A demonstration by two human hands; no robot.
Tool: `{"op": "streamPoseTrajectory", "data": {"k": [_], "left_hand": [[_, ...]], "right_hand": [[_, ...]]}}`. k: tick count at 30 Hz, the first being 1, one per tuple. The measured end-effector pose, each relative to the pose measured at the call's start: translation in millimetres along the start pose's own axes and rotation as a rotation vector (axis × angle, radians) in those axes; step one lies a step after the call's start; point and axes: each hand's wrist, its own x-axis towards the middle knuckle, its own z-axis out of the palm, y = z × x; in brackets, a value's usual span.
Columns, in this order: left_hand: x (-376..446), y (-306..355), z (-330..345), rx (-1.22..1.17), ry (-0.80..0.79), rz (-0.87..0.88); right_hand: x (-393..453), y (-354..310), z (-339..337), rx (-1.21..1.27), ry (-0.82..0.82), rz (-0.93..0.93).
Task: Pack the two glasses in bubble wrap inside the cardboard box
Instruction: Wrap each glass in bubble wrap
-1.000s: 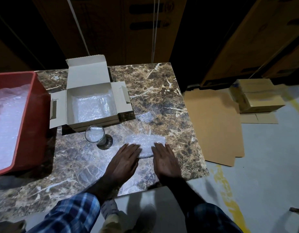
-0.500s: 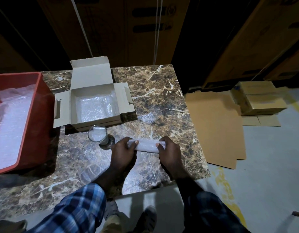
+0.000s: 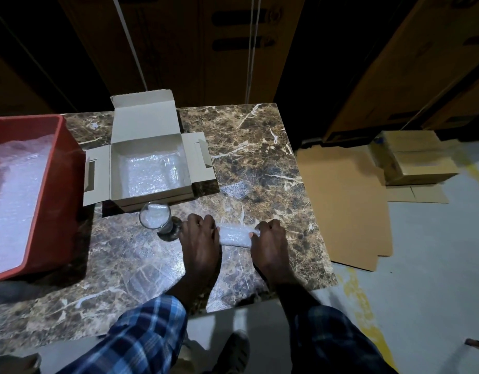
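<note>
The flat bubble wrap sheet became a tight roll (image 3: 235,235) — the left hand (image 3: 202,238) and right hand (image 3: 269,240), flat a second ago, curled round its ends on the table (image 3: 260,163).

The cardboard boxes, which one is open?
The grey cardboard box on the marble table, lined with bubble wrap; the brown boxes on the floor are closed.

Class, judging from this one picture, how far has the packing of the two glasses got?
Done: the cardboard box stands open, lined with bubble wrap and seemingly holding one wrapped item already. In hand: the left hand and right hand grip a bubble-wrap roll on the table. Left: the bare glass beside the box, unboxed.
</note>
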Motion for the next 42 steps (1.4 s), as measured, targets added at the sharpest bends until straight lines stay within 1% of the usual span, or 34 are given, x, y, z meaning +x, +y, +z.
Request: {"op": "streamPoseTrajectory", "data": {"k": [2, 4, 5, 7, 9, 12, 15, 17, 19, 21, 23, 25, 28, 30, 32, 33, 36, 37, 40, 42], "left_hand": [[-6.5, -1.5, 0.3, 0.064, -0.034, 0.176], [-16.0, -4.0, 2.8, 0.025, -0.079, 0.331], [-20.6, -5.7, 4.8, -0.004, -0.096, 0.382], [-29.1, -8.5, 9.3, -0.037, -0.131, 0.454], [-35.0, -12.5, 10.5, -0.037, -0.165, 0.500], [-32.4, -20.2, 3.2, 0.013, -0.253, 0.516], [-23.9, -23.6, -5.6, 0.093, -0.349, 0.502], [-19.6, -25.0, -8.2, 0.110, -0.386, 0.485], [-16.8, -27.8, -7.8, 0.099, -0.410, 0.487], [-15.0, -29.5, -8.2, 0.080, -0.433, 0.480], [-13.8, -29.6, -8.3, 0.063, -0.454, 0.454], [-14.2, -28.8, -8.0, 0.037, -0.465, 0.428], [-12.4, -24.8, -8.3, -0.067, -0.510, 0.325], [-10.1, -21.6, -6.2, -0.143, -0.539, 0.267], [-9.1, -19.8, -3.9, -0.209, -0.530, 0.211], [-8.5, -19.3, -3.0, -0.248, -0.520, 0.164], [-4.4, -15.0, -3.7, -0.333, -0.505, 0.026], [-1.8, -12.4, -4.2, -0.358, -0.499, -0.015], [6.1, -4.0, -3.7, -0.385, -0.460, -0.084], [10.8, -1.5, 0.2, -0.350, -0.460, -0.101]], "right_hand": [[-0.9, -1.1, -0.8, -0.016, -0.012, -0.039], [-4.4, -2.8, -2.7, 0.022, -0.030, -0.050], [-6.7, -4.6, -3.8, 0.058, -0.046, -0.021], [-12.9, -7.2, -4.2, 0.138, -0.082, 0.066], [-22.3, -6.6, -0.5, 0.275, -0.100, 0.128], [-35.7, -4.7, 2.0, 0.429, -0.133, 0.075], [-37.8, -2.4, -1.2, 0.474, -0.168, 0.011], [-36.9, 1.7, -3.1, 0.464, -0.231, -0.031], [-36.7, 8.3, -1.7, 0.417, -0.270, -0.136], [-35.0, 13.1, 0.4, 0.347, -0.269, -0.204], [-33.7, 13.4, 1.3, 0.282, -0.211, -0.249], [-33.4, 13.5, 2.7, 0.216, -0.111, -0.324], [-31.5, 14.0, 1.3, 0.189, 0.005, -0.370], [-25.6, 12.8, -0.1, 0.248, 0.000, -0.366], [-17.9, 9.9, 0.9, 0.325, -0.034, -0.354], [-14.5, 7.9, 2.0, 0.383, -0.072, -0.318], [-9.5, -1.5, -2.6, 0.608, -0.247, -0.060], [-8.2, -2.1, -1.7, 0.668, -0.275, -0.013], [-2.8, -4.7, 0.6, 0.618, -0.209, -0.008], [3.7, -5.3, 4.0, 0.633, -0.150, 0.054]]}}
